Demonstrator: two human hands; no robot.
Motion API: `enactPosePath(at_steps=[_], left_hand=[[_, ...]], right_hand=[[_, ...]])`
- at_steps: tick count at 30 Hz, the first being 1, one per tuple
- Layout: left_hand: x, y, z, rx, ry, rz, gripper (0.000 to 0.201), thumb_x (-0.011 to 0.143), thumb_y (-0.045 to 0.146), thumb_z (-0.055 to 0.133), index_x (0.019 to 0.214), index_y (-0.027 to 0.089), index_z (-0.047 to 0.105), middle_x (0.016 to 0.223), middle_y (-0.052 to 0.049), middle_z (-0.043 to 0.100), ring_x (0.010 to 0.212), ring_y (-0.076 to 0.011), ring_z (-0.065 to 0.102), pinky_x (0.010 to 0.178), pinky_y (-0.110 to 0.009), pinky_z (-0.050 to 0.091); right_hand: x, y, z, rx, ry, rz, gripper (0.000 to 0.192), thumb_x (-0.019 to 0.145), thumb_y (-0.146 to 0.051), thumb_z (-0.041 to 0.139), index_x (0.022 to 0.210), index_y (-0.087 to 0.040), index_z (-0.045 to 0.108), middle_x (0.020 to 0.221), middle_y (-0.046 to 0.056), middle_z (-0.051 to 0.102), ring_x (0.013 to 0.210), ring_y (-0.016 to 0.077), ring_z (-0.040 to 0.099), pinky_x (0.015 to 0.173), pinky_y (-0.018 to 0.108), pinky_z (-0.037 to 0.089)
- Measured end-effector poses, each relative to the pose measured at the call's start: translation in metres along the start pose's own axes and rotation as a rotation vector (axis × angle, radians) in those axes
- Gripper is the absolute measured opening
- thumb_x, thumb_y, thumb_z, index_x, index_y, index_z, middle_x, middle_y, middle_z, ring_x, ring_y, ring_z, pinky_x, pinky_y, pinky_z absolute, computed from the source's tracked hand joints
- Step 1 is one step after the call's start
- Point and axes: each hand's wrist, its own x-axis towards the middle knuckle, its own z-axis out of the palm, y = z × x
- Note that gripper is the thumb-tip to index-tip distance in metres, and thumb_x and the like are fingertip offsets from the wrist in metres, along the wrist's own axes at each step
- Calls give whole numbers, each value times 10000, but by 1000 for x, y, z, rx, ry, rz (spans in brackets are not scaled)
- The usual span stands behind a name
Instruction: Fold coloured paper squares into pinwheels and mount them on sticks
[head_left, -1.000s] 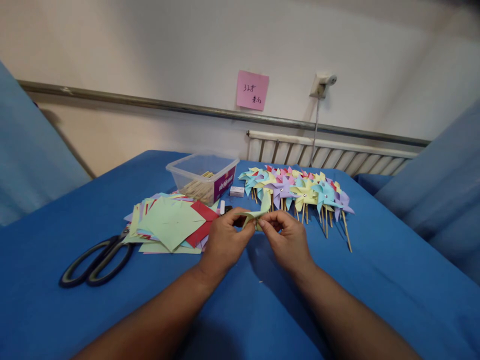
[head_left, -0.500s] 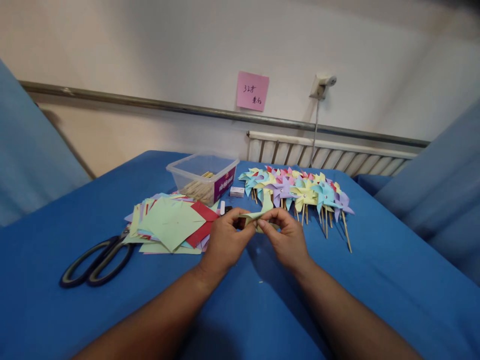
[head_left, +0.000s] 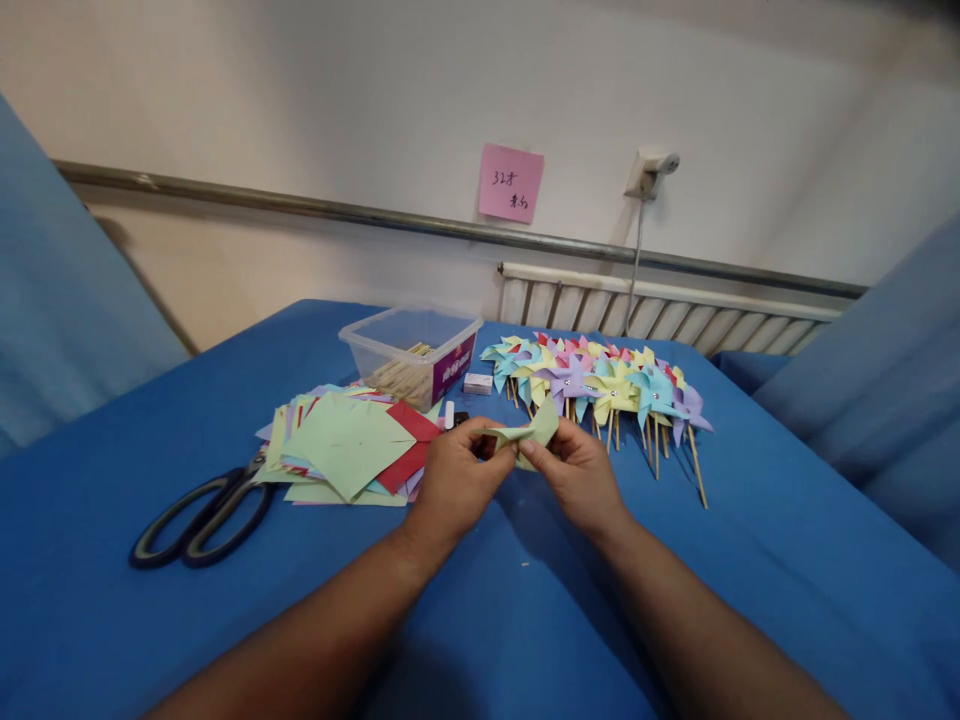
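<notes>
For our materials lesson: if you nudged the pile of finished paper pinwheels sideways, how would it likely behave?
The finished pinwheels would probably slide easily, since they look like thin paper on slim wooden sticks, so light. The paper blades seem floppy and likely to crease if pressed. The loosely overlapped sticks would probably scatter or roll apart on the blue cloth rather than move as one block.

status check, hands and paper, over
Left hand and right hand both pinching the green folded paper above the blue table. Paper stack left, finished pinwheels behind. Nothing in the way.
</notes>
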Motion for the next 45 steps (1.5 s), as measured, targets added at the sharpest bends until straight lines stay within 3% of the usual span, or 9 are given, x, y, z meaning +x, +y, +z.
enactPosePath(at_steps=[10,15,30,45], left_hand=[[1,0,0,-5,-28,-34,136,684,273,630,719,143,656,591,23,567,562,-116,487,533,-231,353],[0,1,-1,25,-26,-23,164,708,299,612,655,145,630,582,23,555,563,-111,467,533,-229,346],[-1,-2,-2,-9,-11,74,113,726,267,643,743,156,650,608,34,544,577,-109,475,547,-226,367],[0,0,-2,34,-29,29,107,718,249,638,717,144,664,583,33,552,557,-105,479,526,-221,360]], right_hand=[[-1,0,2,56,55,48,150,710,-311,710,786,-199,645,707,-23,649,637,134,585,617,259,475],[-2,-3,3,88,54,79,163,701,-306,721,809,-201,658,739,-21,673,675,141,599,650,264,474],[-2,-7,1,127,9,46,181,715,-291,718,863,-204,662,771,-19,672,699,140,590,669,269,468],[-2,-4,2,111,38,62,153,723,-297,711,818,-204,636,742,-28,659,679,138,586,664,269,462]])
